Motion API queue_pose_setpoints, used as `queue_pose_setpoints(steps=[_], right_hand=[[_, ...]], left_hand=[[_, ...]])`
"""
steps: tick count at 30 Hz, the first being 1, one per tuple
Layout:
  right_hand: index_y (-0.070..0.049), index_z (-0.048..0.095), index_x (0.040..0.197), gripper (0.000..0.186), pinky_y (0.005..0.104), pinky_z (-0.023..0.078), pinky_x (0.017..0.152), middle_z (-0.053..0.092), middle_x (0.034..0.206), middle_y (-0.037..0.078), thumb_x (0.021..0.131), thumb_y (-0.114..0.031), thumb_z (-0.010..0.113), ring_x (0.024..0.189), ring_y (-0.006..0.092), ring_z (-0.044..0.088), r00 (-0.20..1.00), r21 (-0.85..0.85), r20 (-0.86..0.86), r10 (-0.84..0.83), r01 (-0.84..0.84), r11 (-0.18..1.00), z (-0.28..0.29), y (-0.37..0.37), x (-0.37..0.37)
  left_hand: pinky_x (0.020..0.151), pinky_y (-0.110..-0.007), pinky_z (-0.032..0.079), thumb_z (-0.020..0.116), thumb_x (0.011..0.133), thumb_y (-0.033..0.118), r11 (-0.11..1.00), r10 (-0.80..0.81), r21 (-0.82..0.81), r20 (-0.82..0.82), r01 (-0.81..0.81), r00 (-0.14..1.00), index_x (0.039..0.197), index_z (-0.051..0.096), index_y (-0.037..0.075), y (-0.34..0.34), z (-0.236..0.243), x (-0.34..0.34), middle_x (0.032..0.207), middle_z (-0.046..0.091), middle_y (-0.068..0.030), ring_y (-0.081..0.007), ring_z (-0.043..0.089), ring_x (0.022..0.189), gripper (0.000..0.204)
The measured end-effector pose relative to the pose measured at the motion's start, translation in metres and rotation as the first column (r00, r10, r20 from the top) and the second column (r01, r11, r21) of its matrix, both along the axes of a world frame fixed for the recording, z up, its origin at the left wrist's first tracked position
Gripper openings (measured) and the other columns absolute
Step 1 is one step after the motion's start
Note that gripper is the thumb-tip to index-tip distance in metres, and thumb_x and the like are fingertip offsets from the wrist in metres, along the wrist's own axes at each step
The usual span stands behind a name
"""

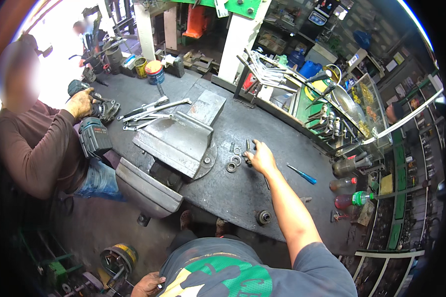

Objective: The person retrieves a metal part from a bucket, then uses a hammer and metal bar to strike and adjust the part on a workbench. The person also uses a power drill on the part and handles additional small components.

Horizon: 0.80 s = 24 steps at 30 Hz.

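My right hand [261, 158] reaches over the dark workbench, thumb and fingers closed around a small, slim metal shaft [248, 144]. Just left of it lie a small coil spring [232, 146] and several metal rings [231, 167]. A toothed round metal part [263, 217] rests near the bench's front edge, left of my forearm. To the right of my hand is a screwdriver [302, 174] with a blue handle. Low at my left side, my left hand [147, 285] is curled, with a small white thing [159, 285] between its fingers; its kind is unclear.
A large bench vise [176, 143] occupies the bench's left, with wrenches [151, 111] behind it. At far left a co-worker [40, 148] holds a cordless power tool [95, 136]. Bottles [351, 199] line the right edge. A tool rack [302, 94] stands behind.
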State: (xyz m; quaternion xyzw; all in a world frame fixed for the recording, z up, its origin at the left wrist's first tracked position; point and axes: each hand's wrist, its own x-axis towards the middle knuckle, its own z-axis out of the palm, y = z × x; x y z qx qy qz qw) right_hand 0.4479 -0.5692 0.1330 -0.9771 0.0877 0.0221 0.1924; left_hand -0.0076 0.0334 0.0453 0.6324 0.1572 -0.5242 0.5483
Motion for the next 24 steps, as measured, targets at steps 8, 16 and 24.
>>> queue_pose_setpoints(steps=[8,16,24], right_hand=[[-0.005,0.064,0.152,0.066,0.0491,0.058,0.108,0.073,0.131,0.021,0.094,-0.026,0.089,0.126,0.0398,0.072,0.983,0.136,-0.098,-0.156,0.168,0.976,0.026,-0.024,-0.18],[-0.005,0.061,0.156,0.069,0.049,0.057,0.111,0.07,0.134,0.021,0.094,-0.021,0.087,0.128,0.0415,0.07,0.93,0.223,-0.091,-0.356,0.367,0.903,0.034,0.001,-0.277],[-0.011,0.052,0.165,0.09,0.054,0.05,0.124,0.051,0.163,0.027,0.087,-0.022,0.095,0.148,0.0476,0.055,0.92,-0.026,-0.229,-0.318,0.321,0.947,0.029,0.008,-0.293]], left_hand=[[0.093,-0.037,0.061,0.083,0.102,0.02,0.998,0.046,0.053,-0.217,-0.035,0.975,0.137,0.071,-0.009,-0.018,0.062,0.131,0.122,0.081,-0.0149,-0.0239,0.077,0.104,0.047],[0.118,-0.051,0.053,0.089,0.094,0.014,0.987,0.098,-0.081,-0.376,-0.138,0.922,0.165,0.045,-0.01,0.019,0.012,0.21,0.158,0.064,-0.0225,-0.0351,0.066,0.14,0.087],[0.132,-0.062,0.038,0.083,0.089,0.007,0.826,0.314,-0.395,-0.27,-0.402,0.91,0.172,0.029,-0.005,-0.022,0.061,0.234,0.173,0.042,-0.0314,-0.0472,0.043,0.162,0.1]])
